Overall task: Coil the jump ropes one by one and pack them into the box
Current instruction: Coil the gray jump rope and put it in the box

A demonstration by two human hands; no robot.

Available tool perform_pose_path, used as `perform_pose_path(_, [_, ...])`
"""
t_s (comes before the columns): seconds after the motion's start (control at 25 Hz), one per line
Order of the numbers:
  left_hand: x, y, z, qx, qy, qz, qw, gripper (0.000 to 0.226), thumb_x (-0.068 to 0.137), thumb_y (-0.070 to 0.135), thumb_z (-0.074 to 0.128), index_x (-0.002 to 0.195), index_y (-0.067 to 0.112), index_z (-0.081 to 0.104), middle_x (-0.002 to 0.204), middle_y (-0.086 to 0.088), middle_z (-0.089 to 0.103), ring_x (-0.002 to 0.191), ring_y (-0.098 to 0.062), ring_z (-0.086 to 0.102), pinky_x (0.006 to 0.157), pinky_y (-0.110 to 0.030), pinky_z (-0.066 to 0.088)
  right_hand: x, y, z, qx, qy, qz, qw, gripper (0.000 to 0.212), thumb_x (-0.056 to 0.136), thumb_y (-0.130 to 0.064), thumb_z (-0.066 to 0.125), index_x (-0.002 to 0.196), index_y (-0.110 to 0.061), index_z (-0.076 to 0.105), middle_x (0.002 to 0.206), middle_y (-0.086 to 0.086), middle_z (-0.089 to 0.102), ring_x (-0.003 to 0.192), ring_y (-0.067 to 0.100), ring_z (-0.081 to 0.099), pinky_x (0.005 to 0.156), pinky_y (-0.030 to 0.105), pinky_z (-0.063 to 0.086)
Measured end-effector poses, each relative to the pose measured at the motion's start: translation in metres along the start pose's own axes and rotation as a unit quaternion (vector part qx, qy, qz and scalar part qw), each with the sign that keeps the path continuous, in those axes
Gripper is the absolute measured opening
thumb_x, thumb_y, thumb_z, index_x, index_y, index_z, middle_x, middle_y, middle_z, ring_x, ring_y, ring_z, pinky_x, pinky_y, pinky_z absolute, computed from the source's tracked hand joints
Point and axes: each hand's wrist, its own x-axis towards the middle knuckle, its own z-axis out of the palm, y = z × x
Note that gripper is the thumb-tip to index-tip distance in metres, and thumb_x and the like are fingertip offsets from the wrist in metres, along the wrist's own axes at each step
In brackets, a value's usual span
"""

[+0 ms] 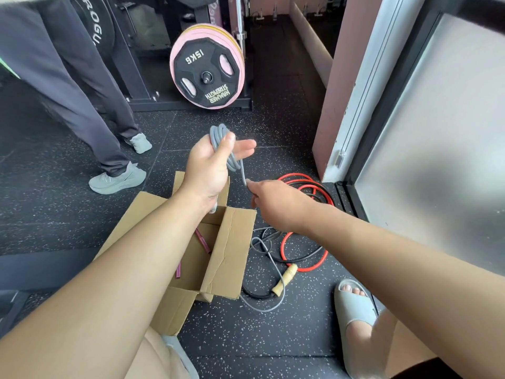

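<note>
We hold the grey jump rope in both hands. Our left hand grips several finished loops, the coil standing roughly upright above the open cardboard box. Our right hand pinches the free strand just below and right of the coil. From there the slack runs down to the floor, right of the box, beside the red rope and a wooden handle. The right hand sits nearer the slack, so the next wrap likely falls to it.

left hand — grey rope coiled in it | right hand pinches the strand | box open below
</note>
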Motion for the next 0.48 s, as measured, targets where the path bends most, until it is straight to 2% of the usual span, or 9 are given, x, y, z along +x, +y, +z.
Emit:
perform_pose_path(0.08, [-0.001,0.001,0.003,-0.020,-0.006,-0.005,1.000,0.013,0.106,0.014,0.042,0.101,0.007,0.053,0.080,-0.002,0.077,0.080,-0.023,0.075,0.078,-0.032,0.057,0.000,-0.002,-0.005,-0.033,-0.002,-0.003,0.999,0.035,0.090,0.001,0.044,0.123,-0.009,0.052,0.102,0.011,0.070,0.095,0.034,0.064,0.076,0.037,0.052])
perform_pose_path(0.16, [-0.001,0.009,0.004,-0.032,-0.004,-0.021,0.999,0.022,0.105,0.014,0.043,0.091,0.006,0.056,0.067,0.000,0.072,0.067,-0.022,0.072,0.071,-0.032,0.057,-0.001,0.003,-0.014,-0.043,0.034,0.019,0.998,0.027,0.094,-0.003,0.045,0.117,-0.009,0.057,0.094,0.011,0.071,0.089,0.035,0.065,0.070,0.034,0.049])
perform_pose_path(0.24, [0.003,0.016,-0.002,-0.032,0.006,-0.044,0.999,0.030,0.104,0.016,0.045,0.078,0.007,0.055,0.053,0.003,0.058,0.054,-0.020,0.064,0.066,-0.033,0.054,0.000,0.017,-0.030,-0.014,0.095,0.079,0.992,0.030,0.098,-0.009,0.045,0.122,-0.015,0.062,0.092,0.010,0.073,0.082,0.031,0.068,0.069,0.034,0.054])
perform_pose_path(0.28, [0.006,0.018,-0.008,-0.040,0.001,-0.066,0.997,0.029,0.103,0.016,0.046,0.076,0.008,0.054,0.049,0.004,0.050,0.050,-0.019,0.058,0.066,-0.033,0.052,0.000,0.027,-0.039,0.011,0.123,0.114,0.986,0.034,0.100,-0.011,0.045,0.128,-0.017,0.063,0.094,0.009,0.074,0.075,0.024,0.068,0.065,0.030,0.055])
perform_pose_path(0.32, [0.007,0.022,-0.014,-0.048,-0.020,-0.096,0.994,0.027,0.102,0.016,0.046,0.077,0.010,0.054,0.047,0.005,0.043,0.046,-0.018,0.053,0.068,-0.033,0.050,-0.001,0.038,-0.047,0.040,0.144,0.142,0.979,0.035,0.101,-0.012,0.045,0.131,-0.017,0.063,0.094,0.005,0.075,0.065,0.014,0.064,0.059,0.022,0.053])
perform_pose_path(0.4, [0.003,0.029,-0.023,-0.029,-0.112,-0.172,0.978,0.022,0.100,0.018,0.045,0.081,0.011,0.054,0.044,0.008,0.035,0.043,-0.015,0.045,0.073,-0.033,0.049,-0.004,0.054,-0.058,0.092,0.175,0.171,0.965,0.036,0.103,-0.015,0.046,0.134,-0.019,0.063,0.092,-0.002,0.076,0.048,-0.004,0.052,0.045,0.010,0.038])
perform_pose_path(0.48, [-0.005,0.034,-0.024,-0.007,-0.205,-0.232,0.951,0.018,0.096,0.021,0.044,0.084,0.012,0.053,0.041,0.009,0.031,0.041,-0.013,0.043,0.073,-0.031,0.049,-0.006,0.058,-0.060,0.110,0.163,0.171,0.965,0.036,0.103,-0.015,0.047,0.135,-0.021,0.064,0.089,-0.003,0.076,0.040,-0.007,0.049,0.041,0.008,0.034])
